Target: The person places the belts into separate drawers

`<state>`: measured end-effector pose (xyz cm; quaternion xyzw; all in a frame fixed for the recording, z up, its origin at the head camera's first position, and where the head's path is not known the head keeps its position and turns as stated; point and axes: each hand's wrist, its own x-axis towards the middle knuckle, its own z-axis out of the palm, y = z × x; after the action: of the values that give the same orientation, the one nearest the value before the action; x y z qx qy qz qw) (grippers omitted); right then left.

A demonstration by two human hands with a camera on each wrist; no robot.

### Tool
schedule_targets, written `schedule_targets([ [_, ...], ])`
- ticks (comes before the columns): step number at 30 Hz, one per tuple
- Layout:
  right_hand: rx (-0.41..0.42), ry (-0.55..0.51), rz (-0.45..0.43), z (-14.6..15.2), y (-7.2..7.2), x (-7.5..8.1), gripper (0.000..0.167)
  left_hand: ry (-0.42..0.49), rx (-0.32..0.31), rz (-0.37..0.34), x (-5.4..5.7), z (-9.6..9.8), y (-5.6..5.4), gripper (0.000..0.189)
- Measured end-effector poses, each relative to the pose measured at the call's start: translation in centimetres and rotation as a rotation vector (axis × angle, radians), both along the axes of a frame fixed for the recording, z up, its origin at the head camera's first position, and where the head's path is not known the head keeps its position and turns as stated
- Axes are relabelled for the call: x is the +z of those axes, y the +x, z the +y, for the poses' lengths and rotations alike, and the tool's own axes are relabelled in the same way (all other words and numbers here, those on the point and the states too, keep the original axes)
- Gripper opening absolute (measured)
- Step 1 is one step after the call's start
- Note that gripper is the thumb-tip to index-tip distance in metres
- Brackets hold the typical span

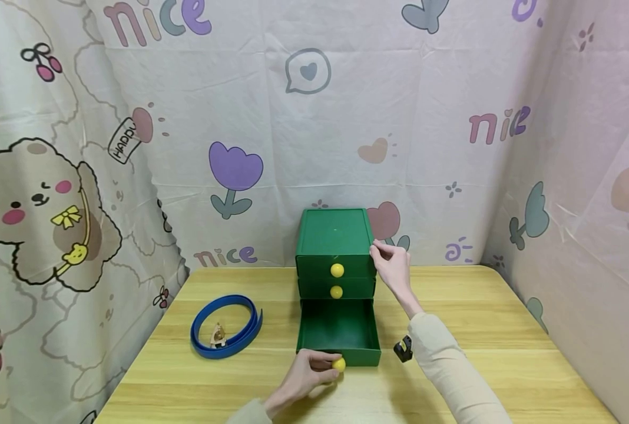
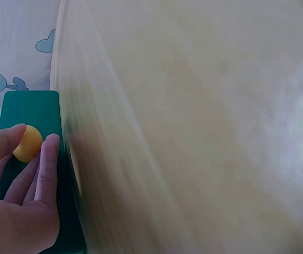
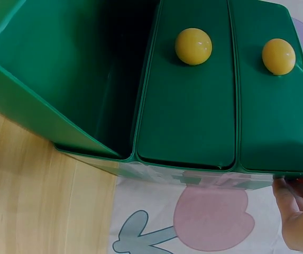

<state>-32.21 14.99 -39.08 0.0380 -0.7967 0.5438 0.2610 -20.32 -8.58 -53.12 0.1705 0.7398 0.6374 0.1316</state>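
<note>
A green three-drawer cabinet (image 1: 335, 232) has its bottom drawer (image 1: 338, 324) pulled out, and no contents show inside. With thumb and fingers my left hand (image 1: 308, 372) pinches the yellow round knob (image 2: 30, 144) on that drawer's front. The two upper drawers are closed, each with a yellow knob: the middle one (image 3: 193, 46) and the top one (image 3: 278, 56). My right hand (image 1: 394, 268) holds the cabinet's upper right edge by the fingertips. In the right wrist view, its fingers (image 3: 286, 201) touch the side wall near the top corner.
A coiled blue belt (image 1: 198, 330) with a gold-coloured buckle (image 1: 218, 335) lies left of the cabinet. Beside my right forearm is a small black object with a yellow mark (image 1: 403, 348). A printed curtain (image 1: 314, 129) hangs behind the wooden table (image 1: 505, 353).
</note>
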Motion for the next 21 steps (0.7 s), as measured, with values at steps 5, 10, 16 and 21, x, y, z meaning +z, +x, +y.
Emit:
schedule_targets([
  [5,-0.003,0.004,0.000,0.0,-0.1,-0.1,0.029,-0.027,-0.013,0.029,0.1,-0.1,0.2,0.031],
  [10,-0.005,0.010,0.008,0.1,-0.2,-0.1,0.028,-0.041,-0.059,0.052,0.3,-0.4,0.1,0.032],
  [16,-0.004,0.004,0.007,0.1,-0.2,-0.1,0.028,-0.029,-0.134,0.023,0.5,-0.8,-0.1,0.037],
  [21,-0.001,0.006,0.009,0.1,-0.2,-0.2,0.029,-0.011,-0.166,-0.005,0.7,-1.1,0.0,0.040],
])
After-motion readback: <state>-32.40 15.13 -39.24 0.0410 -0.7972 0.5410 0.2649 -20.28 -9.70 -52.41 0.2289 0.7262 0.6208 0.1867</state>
